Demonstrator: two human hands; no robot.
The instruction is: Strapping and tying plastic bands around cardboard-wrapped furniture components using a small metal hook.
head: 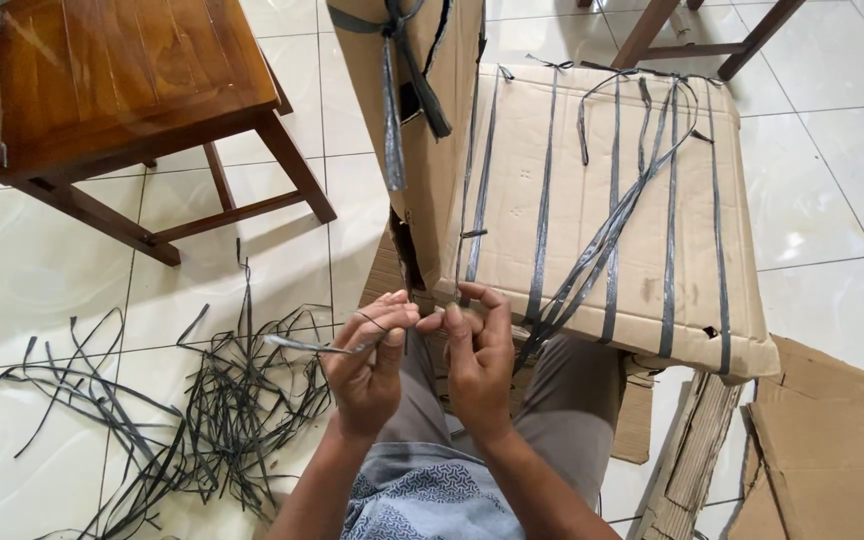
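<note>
A thin dark strip (pixel 317 346) is pinched between the fingertips of the left hand (pixel 367 365) and the right hand (pixel 477 350), just in front of the box (pixel 592 215). Its ends are hard to make out. The box, wound with straps, is partly cut off by the lap. A chair (pixel 102 90), left of the box, is cropped. Loose scraps (pixel 202 420) lie on the tiled floor (pixel 832 160), cardboard (pixel 832 440) to the box's right.

Pretty bright, even daylight all over, with soft glare on the glossy floor tiles (pixel 822 200) around 3 o'clock, a faint shadow under the wooden chair (pixel 122 80) at 10, and everything stayed sharp, barely any edge warp.
</note>
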